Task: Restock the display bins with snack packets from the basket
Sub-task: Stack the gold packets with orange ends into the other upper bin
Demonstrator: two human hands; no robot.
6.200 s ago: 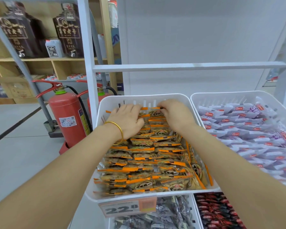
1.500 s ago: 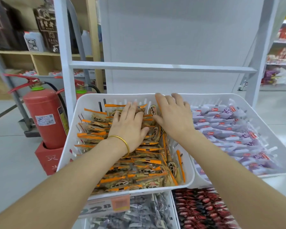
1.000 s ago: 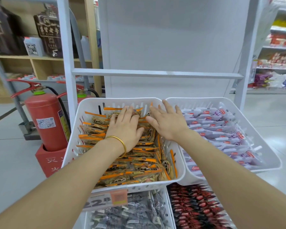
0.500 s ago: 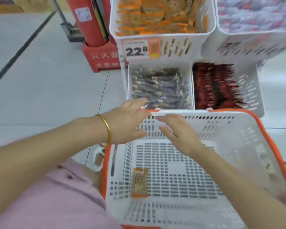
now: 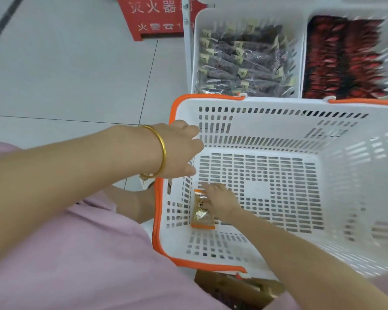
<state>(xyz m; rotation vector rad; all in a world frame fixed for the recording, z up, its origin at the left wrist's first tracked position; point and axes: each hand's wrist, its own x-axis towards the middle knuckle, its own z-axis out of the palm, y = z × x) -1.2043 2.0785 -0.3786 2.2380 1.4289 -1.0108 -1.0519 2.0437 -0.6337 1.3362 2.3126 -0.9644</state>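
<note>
**One packet left to shelve: stock count from my remote seat**

- Basket (image 5: 164, 220), white with an orange rim: I count a single orange-trimmed snack packet (image 5: 201, 212) flat on its floor, close to the left wall and towards the near-left corner. I see no other stock in it.
- Display bins: the dark-packet bin (image 5: 195, 41) and the red-packet bin (image 5: 349, 12) stand just beyond the basket's far edge, and both look well filled. I judge the restock nearly done, with this last packet still to lift and place.
- Right hand (image 5: 220, 201): it is down on the basket floor with its fingers nearly straight and spread, touching the packet's upper half. I see no closed pinch yet.
- Left hand (image 5: 182, 151): it sits over the basket's left rim. Its fingers are foreshortened, so I cannot tell whether they hold the rim.
- Change from half a second ago: both hands were up near the far rim then. The right has since dropped to the packet and the left has shifted to the left rim. The packet lies where it did. My view has dipped, and the upper bins are now out of frame.
</note>
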